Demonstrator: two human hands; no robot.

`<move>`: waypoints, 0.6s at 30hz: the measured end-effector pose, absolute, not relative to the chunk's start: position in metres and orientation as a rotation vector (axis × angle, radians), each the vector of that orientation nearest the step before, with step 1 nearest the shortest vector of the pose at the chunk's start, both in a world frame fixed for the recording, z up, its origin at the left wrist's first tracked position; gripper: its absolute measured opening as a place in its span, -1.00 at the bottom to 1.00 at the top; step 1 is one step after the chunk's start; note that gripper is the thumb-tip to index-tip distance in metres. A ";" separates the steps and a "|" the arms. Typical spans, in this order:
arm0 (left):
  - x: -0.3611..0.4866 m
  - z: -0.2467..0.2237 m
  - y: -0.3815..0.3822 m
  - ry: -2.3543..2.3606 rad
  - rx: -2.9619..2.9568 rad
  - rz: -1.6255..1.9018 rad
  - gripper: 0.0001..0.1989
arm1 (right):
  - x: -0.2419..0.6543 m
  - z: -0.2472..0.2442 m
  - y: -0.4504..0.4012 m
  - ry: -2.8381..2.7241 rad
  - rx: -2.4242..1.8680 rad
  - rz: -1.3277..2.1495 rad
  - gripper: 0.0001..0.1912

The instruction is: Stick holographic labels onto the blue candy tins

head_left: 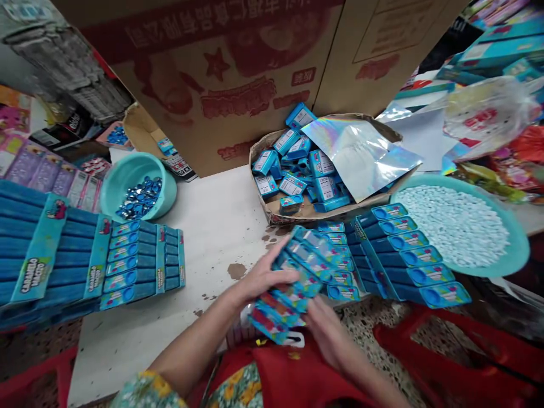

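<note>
A left hand (268, 275) clasps a tilted, rectangular, cardboard-looking blue pack (306, 275), apparently steadying it, while the blurred right hand (326, 324) sits at its edge, grip unclear.

Through my remote feed I observe a white worktop (208, 212), blotched with brown stains (236, 271) toward its middle. Directly upon it, left to right: blue display boxes (144, 258), a teal bowl (170, 195), a large printed carton (263, 51), and a low cardboard tray (272, 215). Below, speckled floor (363, 326) bears a red plastic stool (497, 337), right.
</note>
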State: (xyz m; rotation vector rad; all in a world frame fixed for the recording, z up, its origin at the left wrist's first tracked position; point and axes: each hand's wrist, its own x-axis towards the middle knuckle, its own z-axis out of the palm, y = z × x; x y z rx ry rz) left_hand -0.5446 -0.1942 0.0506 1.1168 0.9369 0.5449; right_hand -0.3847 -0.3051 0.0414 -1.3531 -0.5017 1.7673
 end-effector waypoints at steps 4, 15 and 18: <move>-0.629 0.045 -0.181 1.102 1.000 0.511 -0.17 | -0.459 0.023 -0.265 -0.418 -0.956 2.183 -0.46; -0.706 -0.001 -0.186 1.875 1.660 0.158 -0.37 | -0.453 -0.040 -0.235 -1.332 -1.211 1.891 -0.56; -0.652 -0.002 -0.201 1.671 2.003 0.184 -0.56 | -0.402 -0.050 -0.239 -1.672 -1.647 1.512 -0.75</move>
